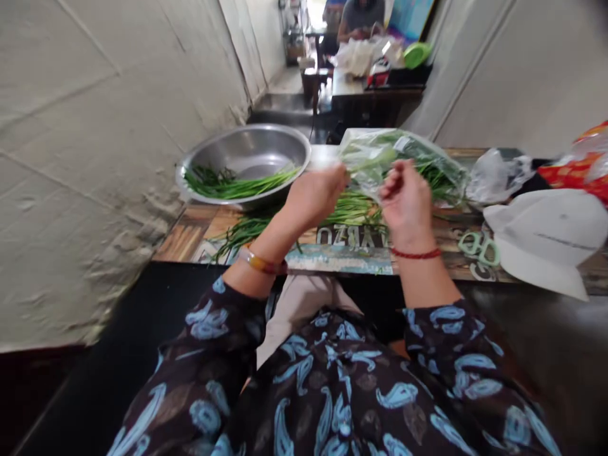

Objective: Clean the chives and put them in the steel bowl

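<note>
My left hand is closed in a fist above the table, with a few pale green chive stalks sticking out of it to the right. My right hand is raised beside it, fingers curled inward in front of the bag; whatever they pinch is too blurred to make out. Loose chives lie on the patterned table below both hands. A clear plastic bag with more greens inside lies just behind my right hand. To the left, a steel basin holds long green chives along its near side.
A white cap, green-rimmed glasses, a crumpled clear bag and a red-orange package lie on the right. A wall runs close on the left. Farther back, a person is behind a cluttered table.
</note>
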Demonstrator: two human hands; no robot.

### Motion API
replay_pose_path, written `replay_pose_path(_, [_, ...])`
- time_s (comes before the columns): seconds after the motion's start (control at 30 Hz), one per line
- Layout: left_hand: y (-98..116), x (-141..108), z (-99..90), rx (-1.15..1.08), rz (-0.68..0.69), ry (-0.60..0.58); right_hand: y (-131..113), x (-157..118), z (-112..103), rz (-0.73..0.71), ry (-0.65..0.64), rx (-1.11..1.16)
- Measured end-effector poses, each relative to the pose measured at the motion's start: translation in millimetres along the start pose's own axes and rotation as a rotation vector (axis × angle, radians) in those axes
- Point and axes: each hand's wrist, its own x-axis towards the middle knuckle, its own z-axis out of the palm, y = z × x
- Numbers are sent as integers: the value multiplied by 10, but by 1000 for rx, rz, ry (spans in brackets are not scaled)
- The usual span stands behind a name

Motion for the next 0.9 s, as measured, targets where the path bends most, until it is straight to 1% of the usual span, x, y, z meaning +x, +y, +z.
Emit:
replay_pose_path(0.03, [0,22,-72,-193,-66,41,-21,19,-23,-16,49,21])
replay_pose_path(0.07, [5,41,-141,-402,-128,89,-34,9,-21,-47,64,5])
replay_pose_path(0.1, [20,57,-201,-606,-165,127,-37,-37,11,-66,28,-29])
replay_pose_path(0.13, [42,69,-248,-789,-190,154,-27,-119,73,-63,-76,-88])
replay_pose_path(0.2, [105,82,-292,-1065,-209,184,44,-362,268,-29,-363,-207])
replay_pose_path(0.23, [136,83,-295,-1153,-225,195,107,-503,384,-4,-496,-234])
replay_pose_path(0.27, [160,80,-291,-1213,-252,210,184,-642,496,17,-592,-241])
replay_pose_path(0.33, [162,58,-293,-1284,-325,251,354,-885,659,109,-707,-239])
replay_pose_path(0.4, [81,17,-343,-1328,-383,297,498,-1063,686,274,-772,-202])
replay_pose_path(0.43, [11,-11,-388,-1347,-404,325,546,-1127,641,350,-807,-193])
replay_pose_path(0.5, [-163,-77,-501,-1356,-431,406,583,-1205,457,458,-870,-216])
replay_pose_path(0.57, [-341,-146,-602,-1314,-430,484,547,-1209,206,496,-900,-298])
replay_pose_path(0.63, [-478,-197,-648,-1273,-423,538,457,-1142,-35,482,-865,-398])
replay_pose_path(0.7, [-563,-208,-630,-1270,-446,556,339,-1035,-212,442,-786,-463])
replay_pose_path(0.77, [-612,-179,-573,-1304,-495,567,218,-929,-314,409,-722,-489])
replay_pose_path(0.9, [-713,-93,-491,-1436,-635,639,59,-790,-409,407,-651,-498])
